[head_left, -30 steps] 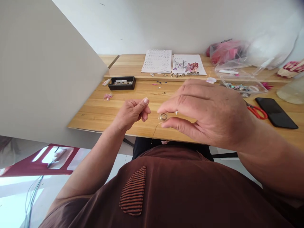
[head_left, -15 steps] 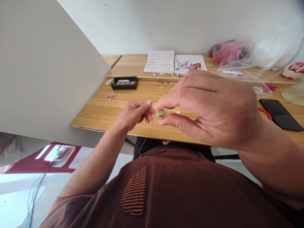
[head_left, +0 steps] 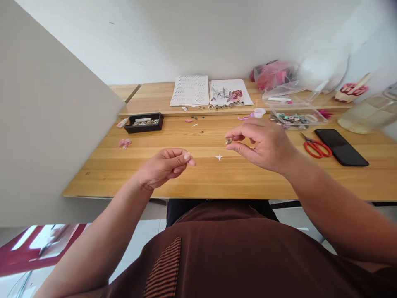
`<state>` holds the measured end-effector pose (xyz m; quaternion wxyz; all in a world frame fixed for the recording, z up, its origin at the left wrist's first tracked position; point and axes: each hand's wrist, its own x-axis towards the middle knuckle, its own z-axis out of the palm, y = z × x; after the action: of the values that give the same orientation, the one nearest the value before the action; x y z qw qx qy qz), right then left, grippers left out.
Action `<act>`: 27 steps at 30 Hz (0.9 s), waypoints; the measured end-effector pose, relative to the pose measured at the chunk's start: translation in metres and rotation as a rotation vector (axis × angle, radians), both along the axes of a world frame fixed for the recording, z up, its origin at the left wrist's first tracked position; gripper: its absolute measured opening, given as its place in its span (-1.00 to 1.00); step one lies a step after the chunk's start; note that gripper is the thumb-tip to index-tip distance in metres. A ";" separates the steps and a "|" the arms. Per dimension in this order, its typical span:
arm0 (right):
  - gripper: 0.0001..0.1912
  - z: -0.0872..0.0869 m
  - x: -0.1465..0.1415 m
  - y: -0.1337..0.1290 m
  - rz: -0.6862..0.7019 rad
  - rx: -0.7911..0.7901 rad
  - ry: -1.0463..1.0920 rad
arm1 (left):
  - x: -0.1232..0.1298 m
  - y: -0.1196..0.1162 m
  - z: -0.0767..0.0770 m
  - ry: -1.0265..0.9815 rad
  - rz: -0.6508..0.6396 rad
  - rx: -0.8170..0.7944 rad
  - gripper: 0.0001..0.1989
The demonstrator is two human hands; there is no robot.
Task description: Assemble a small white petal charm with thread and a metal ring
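My right hand [head_left: 263,142] pinches a small round clear spool of thread [head_left: 228,141] between thumb and fingertips, above the middle of the table. Its ring-like end faces me. My left hand [head_left: 170,165] is to the left, a gap away, with thumb and forefinger pressed together; whatever they hold is too fine to make out. A small white star-shaped piece [head_left: 218,157] lies on the table between the two hands. Red-handled scissors [head_left: 316,148] lie right of my right hand, beside a black phone [head_left: 341,147].
At the left stands a black tray [head_left: 144,123] of small metal bits, near a pink bead cluster [head_left: 125,143]. Printed sheets [head_left: 190,91] lie on the back ledge. A clear box [head_left: 297,118] of small parts and a large jar [head_left: 369,111] stand at the right.
My right hand has moved away from me with the spool, and my left hand has moved down and left, apart from it. The view has shifted, bringing the whole scissors and clear box into sight.
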<state>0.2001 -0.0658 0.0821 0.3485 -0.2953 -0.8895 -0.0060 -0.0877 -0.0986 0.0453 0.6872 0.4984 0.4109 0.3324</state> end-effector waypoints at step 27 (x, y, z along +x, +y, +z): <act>-0.67 -0.110 0.102 0.059 -0.502 -0.437 -0.072 | 0.020 0.148 -0.056 0.977 0.270 0.661 -0.86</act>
<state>0.3018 -0.0071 -0.0283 0.2328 -0.5725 -0.7811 0.0887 -0.0682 0.0490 -0.0104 0.1797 0.7240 0.6134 0.2594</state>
